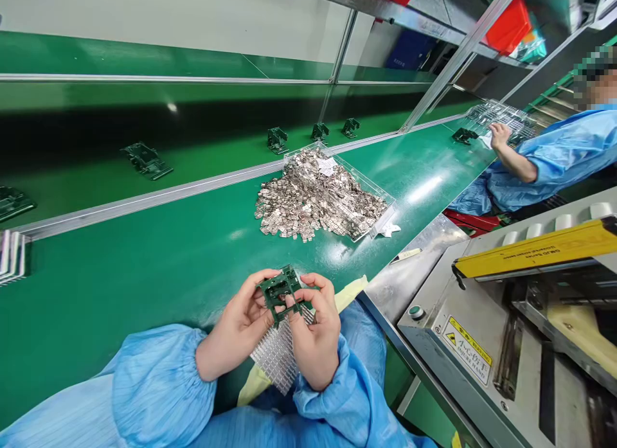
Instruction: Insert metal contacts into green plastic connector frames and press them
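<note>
My left hand (236, 326) and my right hand (315, 335) hold a dark green plastic frame (282, 294) up between them, just above the belt, their fingers pinching its sides. Below the frame hangs a silver perforated metal strip (277, 351), pressed against the frame and partly hidden by my right hand. How the strip joins the frame is hidden by my fingers. Both blue gown sleeves (159, 384) have elastic cuffs gathered at the wrists.
A clear plastic tray (359, 175) heaped with small silver pieces (313, 197) spills onto the green conveyor belt (144, 274). A metal machine (506, 319) with a yellow bar stands to the right. A co-worker's hand (500, 135) rests on a metal rack at upper right.
</note>
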Demonstrator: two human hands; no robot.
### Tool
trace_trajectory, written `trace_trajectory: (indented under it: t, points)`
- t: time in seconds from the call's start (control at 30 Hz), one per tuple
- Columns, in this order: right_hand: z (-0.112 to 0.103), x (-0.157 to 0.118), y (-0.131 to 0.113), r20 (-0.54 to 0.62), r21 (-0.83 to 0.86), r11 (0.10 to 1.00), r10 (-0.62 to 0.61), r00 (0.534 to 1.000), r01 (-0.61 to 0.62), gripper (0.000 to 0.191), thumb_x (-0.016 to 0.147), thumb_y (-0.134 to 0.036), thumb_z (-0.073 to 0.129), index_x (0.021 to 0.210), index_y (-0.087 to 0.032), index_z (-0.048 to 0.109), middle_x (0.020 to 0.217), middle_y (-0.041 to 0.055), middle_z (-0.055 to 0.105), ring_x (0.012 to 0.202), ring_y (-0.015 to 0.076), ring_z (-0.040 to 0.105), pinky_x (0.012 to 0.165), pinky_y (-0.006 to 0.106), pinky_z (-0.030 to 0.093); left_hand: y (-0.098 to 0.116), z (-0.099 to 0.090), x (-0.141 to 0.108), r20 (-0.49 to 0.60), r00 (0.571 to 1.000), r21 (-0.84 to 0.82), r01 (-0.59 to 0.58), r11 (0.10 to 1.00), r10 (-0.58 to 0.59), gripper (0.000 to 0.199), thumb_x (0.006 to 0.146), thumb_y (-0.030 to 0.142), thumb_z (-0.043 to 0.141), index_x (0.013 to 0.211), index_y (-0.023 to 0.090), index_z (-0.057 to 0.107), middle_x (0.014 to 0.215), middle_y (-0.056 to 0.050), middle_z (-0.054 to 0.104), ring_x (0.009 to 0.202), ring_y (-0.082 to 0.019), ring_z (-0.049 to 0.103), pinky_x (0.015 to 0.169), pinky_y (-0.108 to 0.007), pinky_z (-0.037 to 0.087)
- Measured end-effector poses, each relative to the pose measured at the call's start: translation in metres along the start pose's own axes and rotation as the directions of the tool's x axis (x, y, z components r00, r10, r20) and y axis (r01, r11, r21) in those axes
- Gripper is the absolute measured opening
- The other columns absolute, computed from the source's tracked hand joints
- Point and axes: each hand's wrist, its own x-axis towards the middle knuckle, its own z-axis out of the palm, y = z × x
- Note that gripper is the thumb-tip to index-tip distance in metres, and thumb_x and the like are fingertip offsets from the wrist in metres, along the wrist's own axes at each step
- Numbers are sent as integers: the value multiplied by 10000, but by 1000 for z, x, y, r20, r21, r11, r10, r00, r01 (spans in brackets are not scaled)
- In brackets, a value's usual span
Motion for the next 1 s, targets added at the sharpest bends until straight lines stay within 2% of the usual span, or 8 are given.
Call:
trace_trajectory:
  t: [0.2, 0.3, 0.47, 0.63, 0.77, 0.87, 0.93, 1.0]
  points:
    - [-1, 4, 0, 34, 87, 988, 123, 992, -126, 91, 853, -241, 576, 793, -186, 619, 1093, 96, 529, 1050, 236, 522, 897, 383, 439, -3, 0, -3, 12, 999, 83, 45, 996, -46, 429, 826, 209, 651, 1228, 292, 526, 1209, -60, 587, 1035, -196, 623, 811, -231, 545]
    - [-2, 3, -1, 67, 117, 981, 149, 987, -156, 101, 854, -251, 577, 791, -185, 620, 1097, 101, 537, 1055, 240, 527, 892, 384, 448, -3, 0, -2, 7, 999, 89, 45, 995, -45, 427, 826, 203, 645, 1228, 281, 527, 1221, -67, 581, 1084, -211, 606, 842, -251, 544]
    - [-9, -2, 0, 55, 48, 995, 86, 995, -89, 70, 874, -245, 563, 853, -198, 610, 1185, 109, 523, 1138, 257, 497, 976, 433, 393, -2, 0, 3, -42, 999, 30, 8, 1000, -7, 436, 790, 220, 693, 1195, 253, 535, 1178, -69, 610, 1055, -200, 623, 898, -273, 532]
    - [-18, 0, 4, 37, 17, 998, 53, 998, -53, 96, 898, -238, 547, 837, -188, 603, 1165, 108, 537, 1140, 253, 503, 971, 431, 393, -3, 1, 7, -97, 994, -63, 37, 997, -43, 523, 718, 215, 765, 1171, 232, 504, 1113, -58, 632, 1012, -191, 643, 871, -269, 548]
    - [-28, 6, 4, 35, -137, 987, -85, 996, 89, 90, 910, -184, 515, 865, -192, 593, 1105, 105, 544, 1095, 237, 521, 932, 404, 423, 4, 1, 13, -182, 969, -187, 135, 973, -169, 467, 676, 261, 807, 989, 222, 463, 1005, -12, 638, 945, -179, 674, 801, -256, 577]
    - [-31, 11, -3, 128, -309, 911, -245, 961, 273, 125, 906, -122, 484, 893, -186, 590, 1093, 119, 547, 1063, 242, 523, 890, 414, 444, 13, 3, 16, -218, 937, -276, 207, 939, -271, 506, 631, 282, 839, 858, 213, 392, 830, 47, 604, 833, -172, 706, 730, -232, 586]
    - [-28, 14, -11, 195, -387, 839, -331, 923, 382, 142, 893, -92, 483, 896, -182, 593, 1112, 126, 563, 1063, 256, 518, 880, 434, 440, 16, 4, 16, -196, 933, -303, 235, 923, -302, 521, 628, 283, 842, 880, 217, 390, 812, 55, 596, 769, -160, 711, 696, -222, 586]
    - [-22, 17, -18, 252, -438, 776, -378, 891, 453, 145, 887, -81, 491, 893, -179, 599, 1119, 127, 586, 1069, 270, 515, 871, 441, 428, 16, 4, 16, -167, 939, -304, 242, 921, -302, 507, 657, 273, 822, 953, 221, 414, 893, 30, 621, 778, -148, 705, 705, -227, 586]
